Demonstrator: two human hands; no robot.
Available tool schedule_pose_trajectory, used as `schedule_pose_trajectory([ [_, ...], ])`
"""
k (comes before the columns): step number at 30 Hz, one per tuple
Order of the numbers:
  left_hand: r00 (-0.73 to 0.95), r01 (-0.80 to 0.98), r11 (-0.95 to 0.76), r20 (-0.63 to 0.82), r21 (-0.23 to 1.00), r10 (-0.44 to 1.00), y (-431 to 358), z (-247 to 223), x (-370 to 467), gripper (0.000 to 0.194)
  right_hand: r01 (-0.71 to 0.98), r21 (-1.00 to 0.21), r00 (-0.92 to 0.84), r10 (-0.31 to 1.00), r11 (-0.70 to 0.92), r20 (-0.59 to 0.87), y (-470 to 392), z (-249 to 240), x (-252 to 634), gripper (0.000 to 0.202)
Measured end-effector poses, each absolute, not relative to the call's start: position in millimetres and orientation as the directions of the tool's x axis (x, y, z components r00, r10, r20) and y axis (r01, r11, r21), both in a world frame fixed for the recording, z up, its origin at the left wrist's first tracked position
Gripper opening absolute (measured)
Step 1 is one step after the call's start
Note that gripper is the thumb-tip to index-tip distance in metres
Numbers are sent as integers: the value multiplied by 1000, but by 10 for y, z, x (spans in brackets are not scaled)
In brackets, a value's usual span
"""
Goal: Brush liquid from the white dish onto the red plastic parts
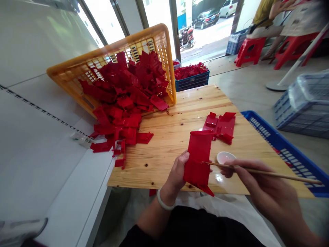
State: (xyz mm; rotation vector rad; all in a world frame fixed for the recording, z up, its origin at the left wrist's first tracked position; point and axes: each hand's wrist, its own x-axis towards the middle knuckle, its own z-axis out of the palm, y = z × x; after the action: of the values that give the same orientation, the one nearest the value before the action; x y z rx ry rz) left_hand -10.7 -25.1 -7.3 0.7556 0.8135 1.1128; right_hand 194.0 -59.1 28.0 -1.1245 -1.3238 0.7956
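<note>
My left hand (177, 171) grips a red plastic part (198, 154) by its left edge, holding it raised above the near side of the wooden table (164, 144). In my right hand (262, 185) is a thin wooden brush (277, 174), pinched between thumb and fingers. Its tip touches, or nearly touches, the middle of the red part's flat face. A small white dish (225, 157) stands beside my right fingers, with what looks like clear liquid in it. Behind the held part, more red plastic parts (226, 127) lie on the table.
A yellow crate (168, 61) lies tipped on its side, a heap of red parts (128, 99) spilling from it. Blue baskets stand beyond the table (192, 81) and at its right (290, 154). People sit on red stools (249, 51) at the back right.
</note>
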Motion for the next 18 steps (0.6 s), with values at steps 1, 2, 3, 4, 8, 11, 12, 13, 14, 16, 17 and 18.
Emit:
schedule_pose_trajectory([
  [1, 244, -475, 287, -189, 832, 951, -239, -89, -104, 60, 164, -940, 128, 939, 299, 321, -593, 269, 1949, 26],
  [2, 259, -494, 306, -199, 814, 945, -229, -108, -102, 62, 173, -941, 133, 940, 290, 314, -594, 259, 1954, 26],
  [3, 279, -511, 328, -208, 795, 938, -223, -128, -102, 65, 170, -943, 140, 940, 285, 310, -593, 251, 1955, 25],
  [4, 307, -522, 353, -215, 777, 927, -219, -150, -103, 69, 160, -945, 144, 941, 285, 307, -589, 246, 1954, 25],
  [8, 432, -548, 440, -210, 711, 877, -187, -226, -142, 76, 114, -948, 152, 938, 297, 312, -529, 222, 1964, 22],
  [11, 447, -535, 445, -207, 718, 871, 18, -249, -184, 68, 104, -932, 179, 916, 346, 360, -452, 163, 2039, 19],
  [12, 427, -501, 426, -213, 753, 879, 149, -250, -182, 64, 101, -928, 200, 906, 358, 372, -429, 133, 2075, 18],
  [13, 399, -458, 399, -217, 794, 891, 312, -249, -162, 60, 98, -927, 228, 899, 361, 374, -410, 99, 2114, 19],
  [14, 365, -413, 363, -214, 835, 906, 500, -247, -120, 56, 90, -932, 260, 895, 352, 363, -398, 64, 2152, 20],
  [16, 305, -334, 296, -194, 895, 932, 914, -240, 39, 44, 70, -947, 318, 893, 314, 320, -396, -4, 2221, 27],
  [17, 278, -307, 262, -177, 915, 944, 1116, -234, 150, 36, 65, -955, 333, 896, 291, 295, -407, -35, 2250, 31],
  [18, 261, -267, 235, -164, 935, 951, 1301, -229, 273, 31, 64, -962, 341, 899, 267, 273, -425, -61, 2277, 34],
])
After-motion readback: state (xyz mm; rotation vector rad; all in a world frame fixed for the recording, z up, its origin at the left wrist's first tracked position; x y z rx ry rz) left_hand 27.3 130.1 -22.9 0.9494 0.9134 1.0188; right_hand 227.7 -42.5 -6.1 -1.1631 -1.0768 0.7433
